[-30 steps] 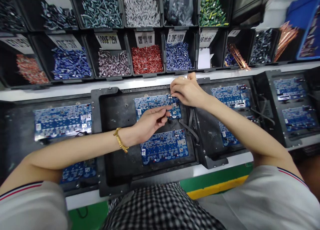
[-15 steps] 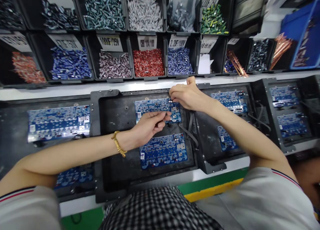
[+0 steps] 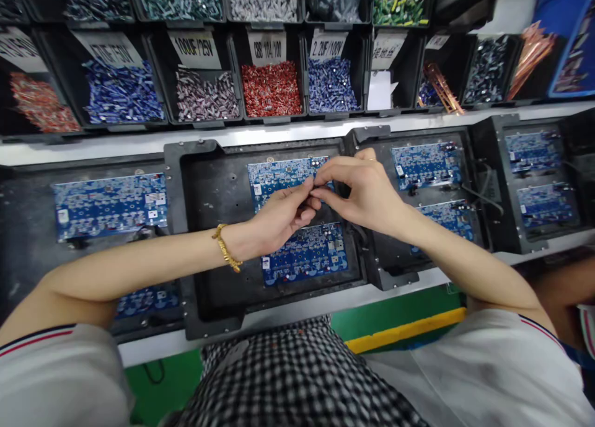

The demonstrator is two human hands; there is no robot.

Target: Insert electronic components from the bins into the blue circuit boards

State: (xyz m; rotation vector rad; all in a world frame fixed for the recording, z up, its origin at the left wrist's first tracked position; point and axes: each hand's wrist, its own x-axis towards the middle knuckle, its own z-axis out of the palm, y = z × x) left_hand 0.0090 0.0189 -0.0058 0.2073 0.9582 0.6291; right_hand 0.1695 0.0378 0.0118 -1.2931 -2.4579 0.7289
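My left hand (image 3: pixel 283 216) and my right hand (image 3: pixel 360 188) meet fingertip to fingertip over the middle black tray (image 3: pixel 214 198). Both are closed in a pinch around something small and dark that I cannot make out. Beneath them lies the upper blue circuit board (image 3: pixel 274 174), its right part hidden by my fingers. Nearer to me in the same tray is the lower blue circuit board (image 3: pixel 307 259), partly covered by my left hand.
Bins of loose components stand behind the trays, among them red capacitors (image 3: pixel 272 89) and blue capacitors (image 3: pixel 332 86). More boards sit in the left tray (image 3: pixel 28 210) and the right tray (image 3: pixel 372 241). Another person's arm (image 3: pixel 567 278) shows at the far right.
My right hand has come back from the upper board's far edge and now touches my left fingertips. The view has tilted down, so the bins sit higher.
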